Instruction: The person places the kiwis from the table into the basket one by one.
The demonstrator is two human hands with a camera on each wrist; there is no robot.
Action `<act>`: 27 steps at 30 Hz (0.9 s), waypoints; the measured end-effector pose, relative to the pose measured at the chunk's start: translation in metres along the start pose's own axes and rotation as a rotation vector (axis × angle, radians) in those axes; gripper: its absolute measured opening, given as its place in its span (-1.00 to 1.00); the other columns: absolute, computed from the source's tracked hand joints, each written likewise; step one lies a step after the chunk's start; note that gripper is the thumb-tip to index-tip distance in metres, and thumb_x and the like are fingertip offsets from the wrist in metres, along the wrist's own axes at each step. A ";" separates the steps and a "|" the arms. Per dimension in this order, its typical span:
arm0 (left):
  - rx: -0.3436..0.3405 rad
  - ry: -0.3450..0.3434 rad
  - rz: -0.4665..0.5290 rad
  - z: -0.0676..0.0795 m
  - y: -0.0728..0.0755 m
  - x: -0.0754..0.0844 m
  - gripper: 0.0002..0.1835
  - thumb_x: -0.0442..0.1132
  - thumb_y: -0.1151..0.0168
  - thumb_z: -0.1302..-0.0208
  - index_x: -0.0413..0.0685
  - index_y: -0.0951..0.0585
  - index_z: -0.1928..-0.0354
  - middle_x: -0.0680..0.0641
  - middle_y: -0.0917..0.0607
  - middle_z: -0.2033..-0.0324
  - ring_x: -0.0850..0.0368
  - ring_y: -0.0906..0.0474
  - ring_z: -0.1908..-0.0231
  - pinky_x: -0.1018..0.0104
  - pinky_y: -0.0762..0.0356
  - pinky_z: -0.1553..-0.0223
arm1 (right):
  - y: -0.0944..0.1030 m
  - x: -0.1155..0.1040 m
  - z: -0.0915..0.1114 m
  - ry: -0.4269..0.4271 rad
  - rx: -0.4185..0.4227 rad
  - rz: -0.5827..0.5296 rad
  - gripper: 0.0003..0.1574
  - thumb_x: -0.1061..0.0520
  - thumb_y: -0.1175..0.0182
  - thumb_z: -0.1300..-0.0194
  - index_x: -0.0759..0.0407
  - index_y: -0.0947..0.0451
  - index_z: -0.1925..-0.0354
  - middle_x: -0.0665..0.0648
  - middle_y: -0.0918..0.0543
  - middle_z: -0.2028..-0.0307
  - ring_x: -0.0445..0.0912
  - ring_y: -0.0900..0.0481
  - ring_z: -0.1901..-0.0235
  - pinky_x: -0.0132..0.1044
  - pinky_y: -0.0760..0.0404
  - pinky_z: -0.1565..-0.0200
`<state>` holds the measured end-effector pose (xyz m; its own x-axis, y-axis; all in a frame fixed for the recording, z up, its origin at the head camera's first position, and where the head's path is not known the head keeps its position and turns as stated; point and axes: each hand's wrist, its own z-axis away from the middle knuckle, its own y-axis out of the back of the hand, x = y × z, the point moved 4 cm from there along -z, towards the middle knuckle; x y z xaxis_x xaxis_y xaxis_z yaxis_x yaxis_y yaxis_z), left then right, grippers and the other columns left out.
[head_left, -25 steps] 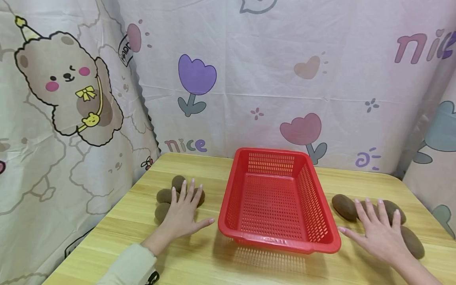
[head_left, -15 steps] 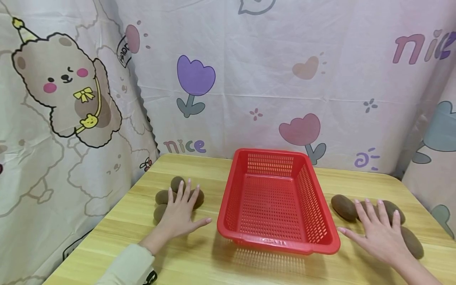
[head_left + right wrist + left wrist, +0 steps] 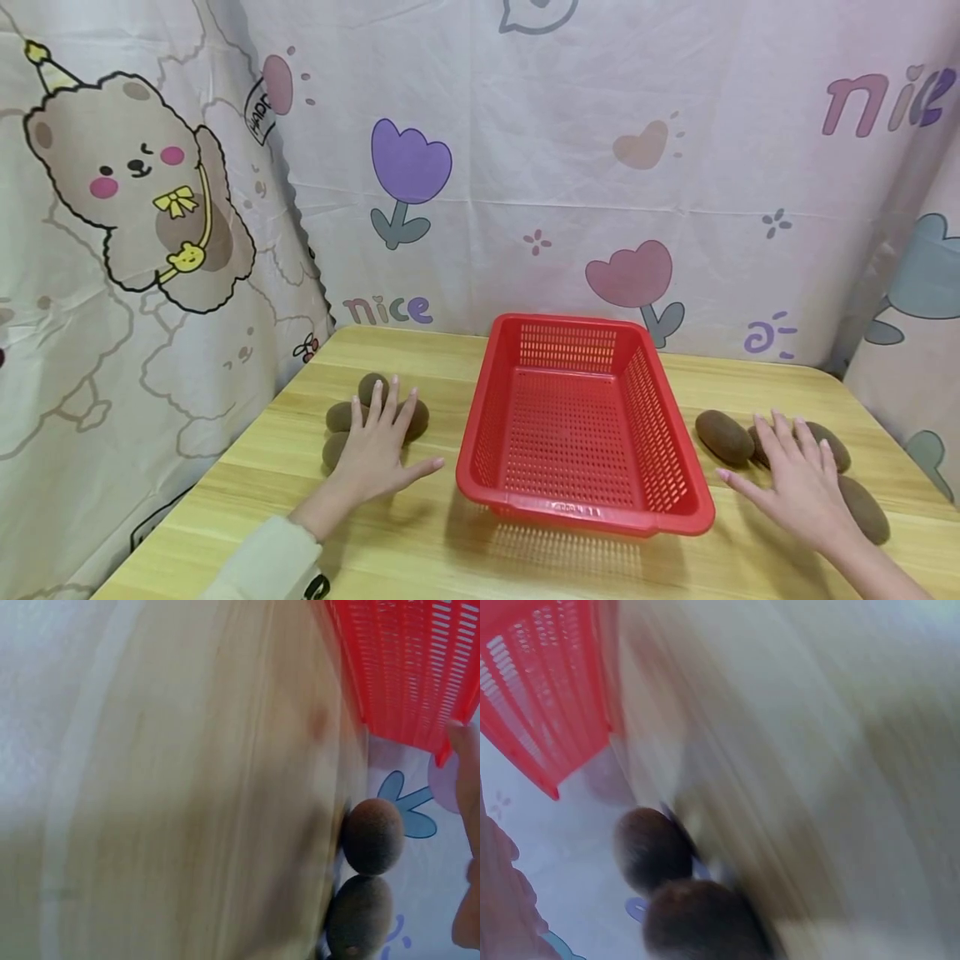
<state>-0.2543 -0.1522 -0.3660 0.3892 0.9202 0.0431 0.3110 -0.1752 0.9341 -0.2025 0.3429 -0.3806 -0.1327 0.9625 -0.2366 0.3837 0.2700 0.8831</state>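
Four brown kiwis [image 3: 417,418] lie in a cluster on the left part of the wooden table [image 3: 450,550], and the left hand [image 3: 372,451] lies over them, palm down, its fingers straight and spread, holding nothing. Its fingertips reach across the cluster toward the far fruit, and its thumb points right toward the red basket [image 3: 581,512]. In the left wrist view two of these kiwis lie touching each other, though that view is blurred.

On the right part of the table lies another group of kiwis [image 3: 723,437], some partly hidden. The right hand [image 3: 802,492] is spread over them in the same way, fingers straight and apart, gripping nothing; whether it presses on the fruit cannot be told. One kiwi lies just left of its fingers, another near its wrist.

The perforated basket stands between the two groups, well apart from both hands. Behind the table hangs a cloth backdrop [image 3: 525,150] printed with tulips and a bear.
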 end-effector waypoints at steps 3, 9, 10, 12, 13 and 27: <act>0.001 -0.009 0.053 -0.001 0.007 0.009 0.08 0.42 -0.09 -0.01 -0.17 -0.09 -0.41 -0.33 0.08 -0.42 -0.37 0.20 -0.40 -0.38 0.19 -0.29 | 0.002 0.000 -0.004 0.029 0.114 -0.096 0.14 -0.17 -0.32 -0.05 0.48 -0.06 -0.31 0.62 -0.12 -0.24 0.53 0.04 -0.23 0.49 0.19 -0.18; -0.016 -0.060 0.149 -0.006 0.017 0.027 0.09 0.40 -0.06 -0.05 -0.18 0.01 -0.43 -0.32 0.16 -0.42 -0.28 0.29 -0.42 -0.29 0.22 -0.35 | -0.001 0.004 -0.010 0.029 0.174 -0.255 0.06 -0.01 -0.39 -0.01 0.58 -0.15 -0.23 0.67 -0.21 -0.17 0.56 -0.10 -0.14 0.43 0.04 -0.18; -0.016 -0.073 0.158 -0.006 0.018 0.030 0.09 0.41 -0.05 -0.06 -0.18 0.02 -0.43 -0.32 0.17 -0.42 -0.27 0.29 -0.42 -0.27 0.20 -0.35 | -0.002 0.004 -0.011 0.018 0.166 -0.267 0.06 0.00 -0.39 0.00 0.58 -0.14 -0.24 0.67 -0.21 -0.18 0.56 -0.10 -0.15 0.43 0.03 -0.18; -0.022 -0.099 0.182 -0.008 0.020 0.036 0.09 0.40 -0.05 -0.07 -0.17 0.05 -0.44 -0.31 0.19 -0.43 -0.24 0.29 -0.43 -0.24 0.19 -0.36 | -0.005 0.005 -0.013 -0.005 0.148 -0.279 0.06 0.01 -0.40 -0.01 0.57 -0.13 -0.25 0.67 -0.20 -0.19 0.55 -0.12 -0.16 0.42 -0.02 -0.16; -0.026 -0.111 0.194 -0.008 0.022 0.039 0.09 0.39 -0.06 -0.07 -0.17 0.07 -0.44 -0.31 0.19 -0.43 -0.23 0.28 -0.43 -0.23 0.18 -0.37 | -0.006 0.006 -0.014 -0.022 0.136 -0.278 0.07 0.01 -0.39 -0.02 0.56 -0.12 -0.26 0.66 -0.20 -0.19 0.54 -0.13 -0.16 0.42 -0.06 -0.13; -0.168 -0.215 0.216 -0.007 0.024 0.067 0.23 0.53 0.04 0.01 -0.23 0.17 -0.43 -0.16 0.24 -0.45 -0.08 0.31 -0.45 -0.10 0.17 -0.41 | -0.027 0.011 -0.023 -0.123 0.068 -0.206 -0.13 0.06 -0.34 -0.06 0.57 -0.24 -0.16 0.66 -0.35 -0.07 0.53 -0.33 0.02 0.33 -0.35 0.06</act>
<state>-0.2272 -0.0918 -0.3383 0.6096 0.7702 0.1873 0.0611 -0.2813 0.9577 -0.2355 0.3460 -0.3977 -0.1036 0.8819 -0.4600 0.4213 0.4578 0.7829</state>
